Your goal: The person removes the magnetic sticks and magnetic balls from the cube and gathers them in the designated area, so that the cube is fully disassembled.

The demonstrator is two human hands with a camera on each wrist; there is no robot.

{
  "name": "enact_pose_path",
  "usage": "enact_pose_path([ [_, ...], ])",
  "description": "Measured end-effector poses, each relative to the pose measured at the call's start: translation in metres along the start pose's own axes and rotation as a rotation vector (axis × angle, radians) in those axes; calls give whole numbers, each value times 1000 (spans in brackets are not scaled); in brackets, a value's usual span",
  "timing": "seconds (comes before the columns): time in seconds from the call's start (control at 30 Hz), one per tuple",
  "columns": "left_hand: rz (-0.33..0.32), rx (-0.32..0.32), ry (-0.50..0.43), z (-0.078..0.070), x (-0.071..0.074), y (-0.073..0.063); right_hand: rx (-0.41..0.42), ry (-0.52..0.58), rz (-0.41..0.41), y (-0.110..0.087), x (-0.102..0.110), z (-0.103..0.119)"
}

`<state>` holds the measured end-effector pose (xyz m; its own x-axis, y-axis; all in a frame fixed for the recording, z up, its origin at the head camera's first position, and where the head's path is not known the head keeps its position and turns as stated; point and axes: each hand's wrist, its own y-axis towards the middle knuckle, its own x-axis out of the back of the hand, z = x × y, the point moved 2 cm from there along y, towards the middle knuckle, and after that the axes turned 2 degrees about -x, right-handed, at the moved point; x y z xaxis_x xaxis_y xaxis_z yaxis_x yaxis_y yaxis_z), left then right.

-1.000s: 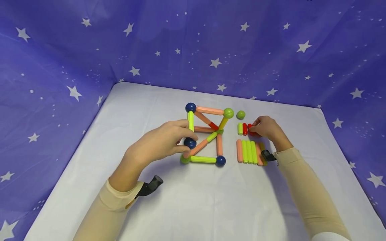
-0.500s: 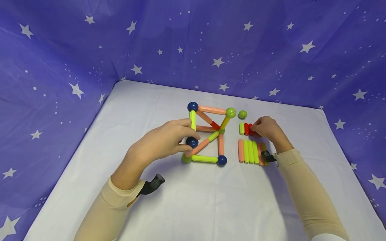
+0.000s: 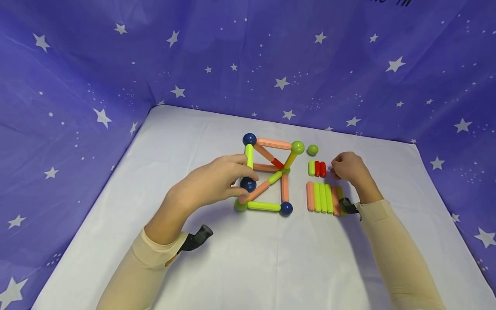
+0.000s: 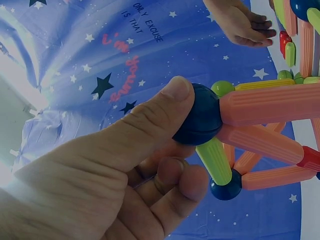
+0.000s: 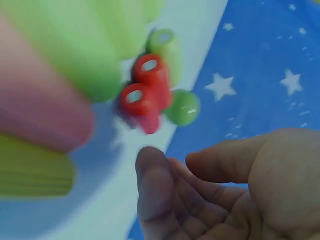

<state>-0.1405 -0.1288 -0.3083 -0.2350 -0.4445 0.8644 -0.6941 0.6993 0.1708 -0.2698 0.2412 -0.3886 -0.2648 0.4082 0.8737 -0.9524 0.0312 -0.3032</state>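
My left hand [image 3: 213,181] pinches a dark blue ball [image 4: 202,115] at a raised corner of a frame built from magnetic rods and balls. Pink, yellow-green, yellow and red rods join blue and green balls in this frame. Just right of the short rods hovers my right hand [image 3: 350,167], holding nothing, with thumb and fingers apart in the right wrist view. Nearest to it are two short red rods [image 5: 137,100], side by side with a short yellow-green rod [image 3: 311,168]. Behind them sits a loose green ball [image 3: 312,150].
A row of longer rods [image 3: 323,198], pink, yellow-green and yellow, lies in front of the short ones, partly beneath my right wrist. Everything stands on a white tabletop [image 3: 240,258]. A blue cloth [image 3: 217,51] with white stars rises behind and at the sides.
My right hand has let go of the end short red rod and drawn a little to the right, leaving the short rods lined up. The left hand keeps its hold on the ball.
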Motion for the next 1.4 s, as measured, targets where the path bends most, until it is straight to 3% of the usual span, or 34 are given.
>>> enact_pose_path([
  [0.1, 4, 23, -19, 1, 0, 1, 79, 9, -50, -18, 2, 14],
  [0.23, 7, 85, -48, 5, 1, 1, 220, 57, -40, -52, -5, 52],
  [0.4, 3, 129, -107, 13, 1, -1, 445, 119, -44, -99, -19, 106],
  [0.5, -6, 120, -134, 16, 0, -3, 596, 182, -43, -123, -30, 130],
  [0.63, -7, 130, -128, 18, -2, -5, 768, 246, -73, -139, -45, 150],
  [0.7, -7, 133, -117, 18, -3, -5, 808, 248, -168, -139, -46, 154],
  [0.83, -1, 140, -82, 15, -5, -4, 760, 228, -490, -120, -37, 150],
  [0.9, 11, 138, -64, 13, -5, -4, 698, 190, -592, -107, -28, 146],
  [0.97, 26, 144, -47, 10, -6, -3, 633, 141, -594, -94, -21, 143],
  [1.13, 62, 151, -48, 7, -6, -2, 552, 67, -470, -74, -14, 138],
  [1.4, 71, 145, -42, 5, -3, 2, 592, -27, -429, -59, -9, 137],
])
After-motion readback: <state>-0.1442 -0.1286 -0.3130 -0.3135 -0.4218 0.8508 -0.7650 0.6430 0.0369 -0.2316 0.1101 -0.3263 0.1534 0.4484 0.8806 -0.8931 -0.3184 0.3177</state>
